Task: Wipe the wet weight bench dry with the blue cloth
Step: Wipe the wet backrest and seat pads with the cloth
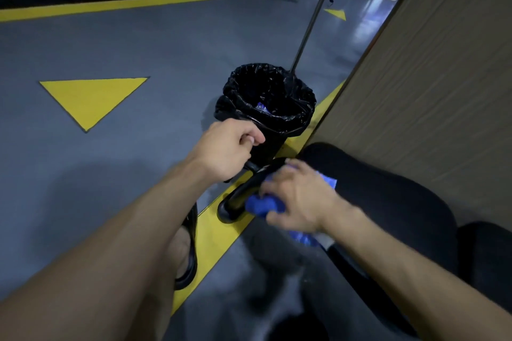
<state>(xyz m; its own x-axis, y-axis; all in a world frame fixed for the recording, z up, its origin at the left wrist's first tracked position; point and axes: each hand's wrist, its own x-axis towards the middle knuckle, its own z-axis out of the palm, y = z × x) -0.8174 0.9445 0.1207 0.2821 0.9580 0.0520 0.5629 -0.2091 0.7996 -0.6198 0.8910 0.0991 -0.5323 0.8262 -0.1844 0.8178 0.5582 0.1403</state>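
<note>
The black padded weight bench (pixel 388 196) runs along the wall at the lower right. My right hand (pixel 299 196) presses the blue cloth (pixel 263 205) against the bench's near front edge, fingers curled over it; part of the cloth shows past the hand. The hand is blurred. My left hand (pixel 230 147) hovers over the floor to the left of the bench, fingers curled shut with nothing visible in them. A black curved bench leg (pixel 235 199) stands under the cloth.
A bin with a black liner (pixel 266 102) stands just beyond the bench end, a thin pole (pixel 307 25) leaning in it. A beige wall (pixel 429 77) is on the right. Grey floor has yellow lines and a yellow triangle (pixel 91 99). My sandalled foot (pixel 187 252) is below.
</note>
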